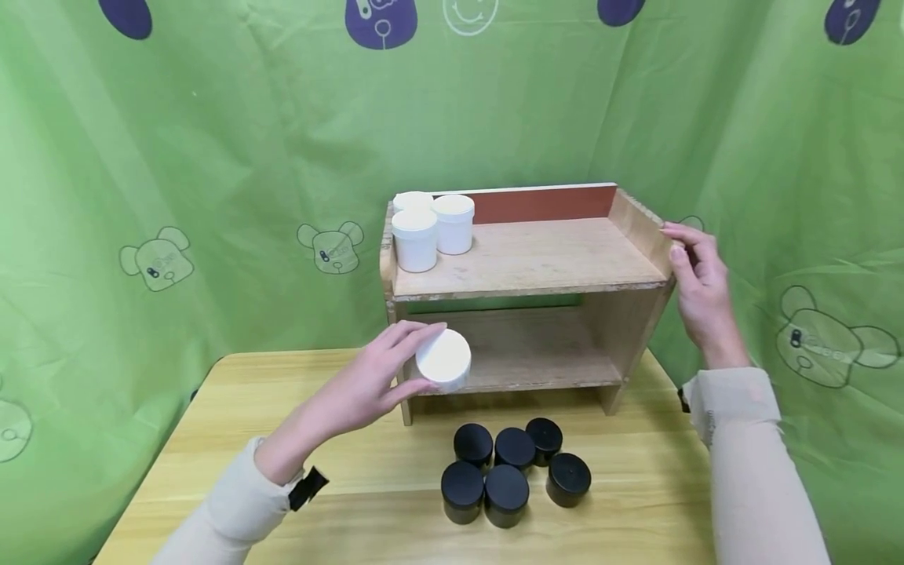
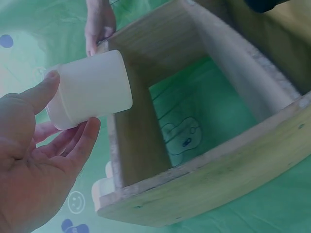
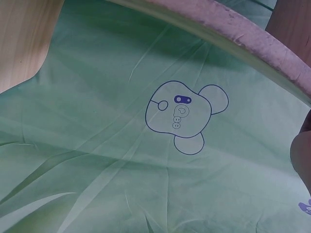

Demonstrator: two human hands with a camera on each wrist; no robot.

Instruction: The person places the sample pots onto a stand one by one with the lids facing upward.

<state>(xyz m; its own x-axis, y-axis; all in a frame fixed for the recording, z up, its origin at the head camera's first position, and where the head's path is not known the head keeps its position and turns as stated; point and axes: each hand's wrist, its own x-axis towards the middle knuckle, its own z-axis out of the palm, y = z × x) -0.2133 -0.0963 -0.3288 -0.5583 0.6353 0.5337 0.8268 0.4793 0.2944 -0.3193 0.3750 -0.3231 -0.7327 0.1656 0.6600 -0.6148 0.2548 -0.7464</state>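
Observation:
My left hand (image 1: 367, 380) grips a white lidded jar (image 1: 443, 359) in front of the wooden shelf's lower level; in the left wrist view the thumb and fingers of that hand (image 2: 43, 145) are round the jar (image 2: 92, 90). Three white jars (image 1: 415, 242) stand together at the left end of the top board (image 1: 544, 255). At the shelf's right side panel (image 1: 639, 227), my right hand (image 1: 702, 294) holds the front upper edge between thumb and fingers. Only part of the right hand (image 3: 302, 155) shows at the right border of the right wrist view.
Several black-lidded jars (image 1: 506, 494) stand on the wooden table (image 1: 367, 502) in front of the shelf. The shelf's lower board (image 1: 544, 349) lies behind the held jar. A green patterned curtain (image 1: 247, 157) hangs behind and at both sides.

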